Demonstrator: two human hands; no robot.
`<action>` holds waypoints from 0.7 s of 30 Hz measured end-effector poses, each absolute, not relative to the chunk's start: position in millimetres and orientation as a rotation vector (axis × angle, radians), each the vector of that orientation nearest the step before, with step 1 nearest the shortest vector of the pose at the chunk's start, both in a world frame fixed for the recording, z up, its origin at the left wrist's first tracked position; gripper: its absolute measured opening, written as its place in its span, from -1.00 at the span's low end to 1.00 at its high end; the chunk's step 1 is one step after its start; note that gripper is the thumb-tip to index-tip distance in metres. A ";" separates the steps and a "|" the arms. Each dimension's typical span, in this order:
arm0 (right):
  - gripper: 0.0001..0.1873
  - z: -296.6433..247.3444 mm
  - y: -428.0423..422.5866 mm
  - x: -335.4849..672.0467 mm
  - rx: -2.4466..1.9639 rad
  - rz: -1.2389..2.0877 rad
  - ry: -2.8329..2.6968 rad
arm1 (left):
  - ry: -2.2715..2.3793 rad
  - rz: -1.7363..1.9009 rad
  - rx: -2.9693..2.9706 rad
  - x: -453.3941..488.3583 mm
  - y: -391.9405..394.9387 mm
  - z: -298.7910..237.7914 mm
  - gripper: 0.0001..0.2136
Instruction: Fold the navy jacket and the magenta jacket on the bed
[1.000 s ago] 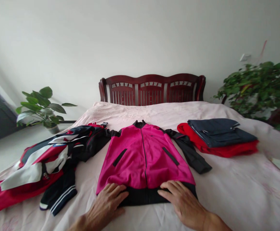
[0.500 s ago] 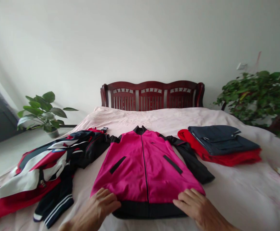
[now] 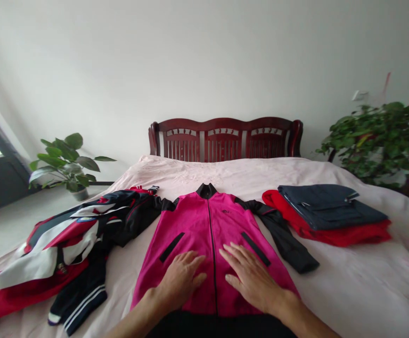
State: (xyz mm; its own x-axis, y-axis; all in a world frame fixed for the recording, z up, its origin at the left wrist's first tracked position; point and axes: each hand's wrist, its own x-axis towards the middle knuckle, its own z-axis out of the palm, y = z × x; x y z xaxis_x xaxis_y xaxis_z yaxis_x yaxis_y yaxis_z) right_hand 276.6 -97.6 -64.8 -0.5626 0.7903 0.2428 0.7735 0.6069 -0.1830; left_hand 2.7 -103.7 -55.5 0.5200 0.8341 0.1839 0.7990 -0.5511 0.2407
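A magenta zip-up jacket (image 3: 190,223) with black sleeves, collar and hem lies spread front side up, its zipper closed. Over its lower left front is my left hand (image 3: 181,279), fingers stretched out and holding nothing. My right hand (image 3: 248,277) is open over the lower right front, just below the slanted black pocket, fingers spread. Both palms face down on or just above the fabric; I cannot tell how firmly they touch. The jacket's left-side sleeve runs toward a heap of clothes (image 3: 74,234) in navy, white and red, and its other sleeve angles out to the right.
The bed (image 3: 345,286) has a pale pink sheet and a dark red wooden headboard (image 3: 225,141). Folded navy clothing (image 3: 331,204) rests on folded red clothing (image 3: 359,234) at the right. Potted plants stand at the left (image 3: 65,159) and right (image 3: 383,141).
Both hands have let go of the jacket's bottom hem and moved up and inward over its front, with fingers now outstretched. The jacket has stayed nearly in place.
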 end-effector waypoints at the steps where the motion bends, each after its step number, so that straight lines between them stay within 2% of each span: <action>1: -0.40 -78.2 -89.0 279.0 -1.247 0.028 -2.571 | 1.491 0.381 2.626 2.5 -96.1 -67.2 -0.56; 5: -0.43 -113.5 -55.1 322.7 -1.443 -0.084 -2.512 | 1.562 0.291 2.635 -27.4 -84.3 -109.7 -0.46; 10: -0.54 -94.1 -18.2 373.5 -1.931 -0.045 -2.223 | 1.886 0.305 2.514 -64.0 -94.6 -115.2 -0.51; 14: -0.44 -71.3 12.1 381.3 -2.139 -0.197 -1.937 | 2.163 0.264 2.196 -75.7 -102.7 -104.0 -0.47; 19: -0.07 -71.9 50.6 378.2 -2.474 0.115 -1.618 | 2.144 0.337 2.139 -85.4 -111.8 -99.1 -0.30; 21: -0.10 -73.6 61.2 376.4 -2.477 0.205 -1.580 | 2.151 0.340 2.130 -88.9 -115.8 -102.2 -0.28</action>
